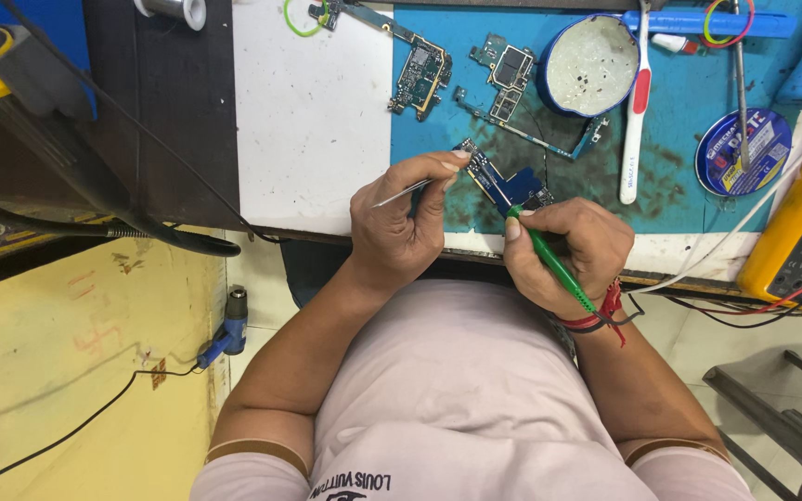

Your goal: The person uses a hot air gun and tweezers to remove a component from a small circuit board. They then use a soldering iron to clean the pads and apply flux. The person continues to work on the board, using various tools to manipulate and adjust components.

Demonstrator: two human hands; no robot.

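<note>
A small blue circuit board (505,183) lies on the blue work mat (679,111), near its front edge. My left hand (399,223) is closed on thin metal tweezers (402,193), and its fingertips touch the board's left end. My right hand (570,249) grips a green pen-like tool (552,262) whose tip rests on the board's near edge. Red threads circle my right wrist. Both hands hover just above the bench's front edge.
Other bare circuit boards (422,72) (510,76) lie farther back beside a round blue dish (589,65), a white and red toothbrush (638,111) and a round tin (744,151). A yellow meter (795,237) sits right, a black hose (67,158) left, a white sheet (313,111) between.
</note>
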